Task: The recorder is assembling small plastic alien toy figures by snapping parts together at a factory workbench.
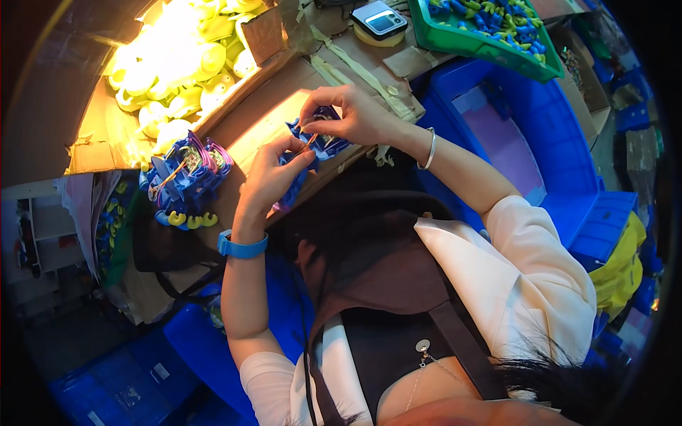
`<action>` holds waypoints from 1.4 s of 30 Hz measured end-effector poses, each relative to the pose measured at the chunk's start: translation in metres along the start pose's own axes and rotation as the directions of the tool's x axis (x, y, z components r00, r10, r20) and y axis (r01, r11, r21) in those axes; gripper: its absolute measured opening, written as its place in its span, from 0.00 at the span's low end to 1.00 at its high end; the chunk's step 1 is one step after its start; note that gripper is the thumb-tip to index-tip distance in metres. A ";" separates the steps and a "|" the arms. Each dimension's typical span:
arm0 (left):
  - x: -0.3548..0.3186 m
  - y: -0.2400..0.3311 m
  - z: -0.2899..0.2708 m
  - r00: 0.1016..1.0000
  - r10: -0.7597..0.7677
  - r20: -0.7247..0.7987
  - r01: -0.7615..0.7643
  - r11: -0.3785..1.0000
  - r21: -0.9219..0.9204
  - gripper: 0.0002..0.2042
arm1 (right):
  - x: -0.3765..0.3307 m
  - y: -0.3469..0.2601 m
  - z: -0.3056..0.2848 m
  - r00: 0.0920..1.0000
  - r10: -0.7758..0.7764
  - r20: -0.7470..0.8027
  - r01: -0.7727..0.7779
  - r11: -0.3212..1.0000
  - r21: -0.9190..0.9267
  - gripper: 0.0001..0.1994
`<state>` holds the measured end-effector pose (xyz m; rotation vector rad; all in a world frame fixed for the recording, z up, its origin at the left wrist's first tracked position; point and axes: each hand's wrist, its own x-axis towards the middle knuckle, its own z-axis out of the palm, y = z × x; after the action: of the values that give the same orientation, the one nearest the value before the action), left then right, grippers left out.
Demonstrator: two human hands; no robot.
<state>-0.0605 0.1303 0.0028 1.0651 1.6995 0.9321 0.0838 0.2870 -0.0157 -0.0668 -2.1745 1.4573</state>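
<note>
My left hand [272, 169], with a blue band at its wrist, has thumb and fingers closed in a pinch at the table's near edge. Opposite it my right hand [355, 117], a silver bangle at its wrist, pinches too. Thin reddish-brown wires [310, 143] run between the two sets of fingertips. Just under them lies a blue plastic toy shell [330, 144], partly hidden by the hands. Left of my left hand, a cluster of blue plastic shells [186, 174] with wires, purple-pink trim and yellow curved pieces rests at the table's edge.
A brightly lit cardboard box [259, 39] of yellow plastic parts [186, 99] stands at the far left. Far right are a green tray [474, 53] of blue and yellow pieces and a folding phone [380, 20] on a tape roll. A blue bin [568, 128] stands right.
</note>
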 end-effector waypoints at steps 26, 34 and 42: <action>0.005 -0.017 -0.001 0.900 0.415 -0.132 -0.285 0.790 0.543 0.12 | 0.000 0.017 0.035 0.999 -0.002 -0.044 -0.005 0.988 -0.152 0.05; 0.002 -0.018 -0.001 0.894 0.397 -0.208 -0.292 0.868 0.400 0.17 | 0.001 0.025 0.044 0.995 0.006 -0.102 -0.018 0.993 -0.120 0.07; 0.001 -0.018 0.003 0.885 0.378 -0.270 -0.247 0.875 0.415 0.17 | 0.002 0.021 0.043 0.992 0.084 -0.091 -0.091 0.993 -0.073 0.07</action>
<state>-0.0626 0.1257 -0.0144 1.5431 2.0872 1.0782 0.0582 0.2600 -0.0456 -0.2515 -2.1803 1.3905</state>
